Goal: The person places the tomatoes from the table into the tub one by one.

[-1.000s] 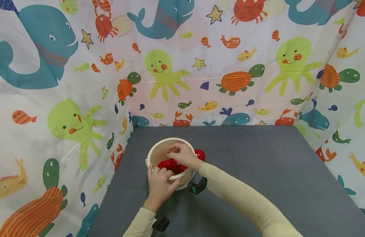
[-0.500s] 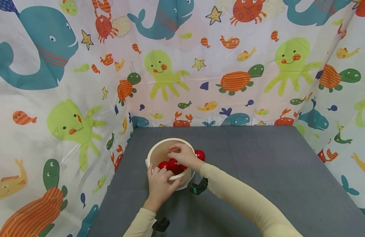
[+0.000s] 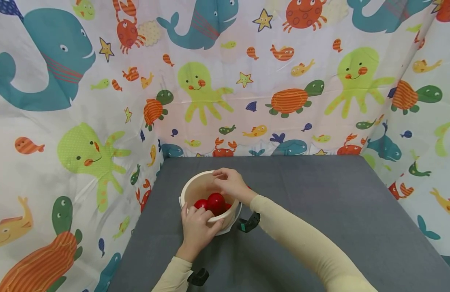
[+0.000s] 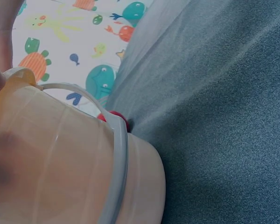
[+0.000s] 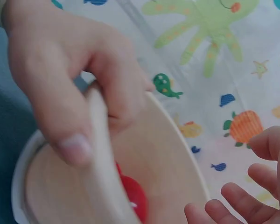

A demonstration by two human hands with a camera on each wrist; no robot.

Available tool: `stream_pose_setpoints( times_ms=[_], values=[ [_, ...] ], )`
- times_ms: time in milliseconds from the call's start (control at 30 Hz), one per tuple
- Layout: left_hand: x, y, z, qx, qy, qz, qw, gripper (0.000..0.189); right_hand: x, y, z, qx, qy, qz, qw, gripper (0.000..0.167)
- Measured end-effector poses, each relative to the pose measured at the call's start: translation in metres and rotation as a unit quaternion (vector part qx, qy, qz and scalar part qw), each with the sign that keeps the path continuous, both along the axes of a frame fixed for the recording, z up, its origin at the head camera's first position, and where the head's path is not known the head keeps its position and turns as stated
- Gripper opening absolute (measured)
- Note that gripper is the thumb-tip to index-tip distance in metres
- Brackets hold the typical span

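A cream bucket (image 3: 198,183) with a pale handle (image 4: 120,163) stands tilted on the table. My left hand (image 3: 197,227) grips its near rim, thumb outside and fingers over the inside, as the right wrist view also shows. Several shiny red balls (image 3: 216,203) lie in the bottom of the bucket. My right hand (image 3: 230,184) is over the bucket's far right rim, its fingers loosely bent with nothing in them. In the right wrist view the fingers (image 5: 242,198) of my right hand are spread. Another red ball (image 4: 115,117) rests on the table behind the bucket, mostly hidden.
A grey cloth (image 3: 320,211) covers the table. Behind and at both sides hangs a white curtain (image 3: 261,65) printed with sea animals. Each wrist carries a small black device (image 3: 198,277).
My right hand has risen from inside the bucket towards its far right rim. The balls in the bucket have shifted and settled. My left hand keeps its hold.
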State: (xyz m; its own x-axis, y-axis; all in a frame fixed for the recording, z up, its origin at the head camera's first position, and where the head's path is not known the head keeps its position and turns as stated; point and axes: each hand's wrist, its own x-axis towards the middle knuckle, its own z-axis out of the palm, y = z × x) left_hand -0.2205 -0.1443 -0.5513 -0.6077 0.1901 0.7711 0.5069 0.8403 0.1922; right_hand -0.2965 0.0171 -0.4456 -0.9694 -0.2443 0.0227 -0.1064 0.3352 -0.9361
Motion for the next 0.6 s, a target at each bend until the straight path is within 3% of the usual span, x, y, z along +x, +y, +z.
stream_pose_setpoints(
  times_ms=[133, 367, 600],
  values=[
    [-0.001, 0.000, -0.001, 0.002, -0.001, 0.001, 1.0000, 0.020, -0.009, 0.016, 0.010, 0.002, 0.018, -0.005, 0.9998, 0.033],
    [-0.002, 0.000, -0.002, 0.008, -0.001, -0.001, 1.0000, 0.021, -0.024, 0.054, 0.033, 0.012, 0.010, -0.026, 0.9995, 0.041],
    [-0.003, 0.000, -0.004, 0.013, 0.001, -0.001, 0.9999, 0.021, -0.043, 0.093, 0.048, 0.010, 0.003, -0.073, 0.9973, 0.045]
  ],
)
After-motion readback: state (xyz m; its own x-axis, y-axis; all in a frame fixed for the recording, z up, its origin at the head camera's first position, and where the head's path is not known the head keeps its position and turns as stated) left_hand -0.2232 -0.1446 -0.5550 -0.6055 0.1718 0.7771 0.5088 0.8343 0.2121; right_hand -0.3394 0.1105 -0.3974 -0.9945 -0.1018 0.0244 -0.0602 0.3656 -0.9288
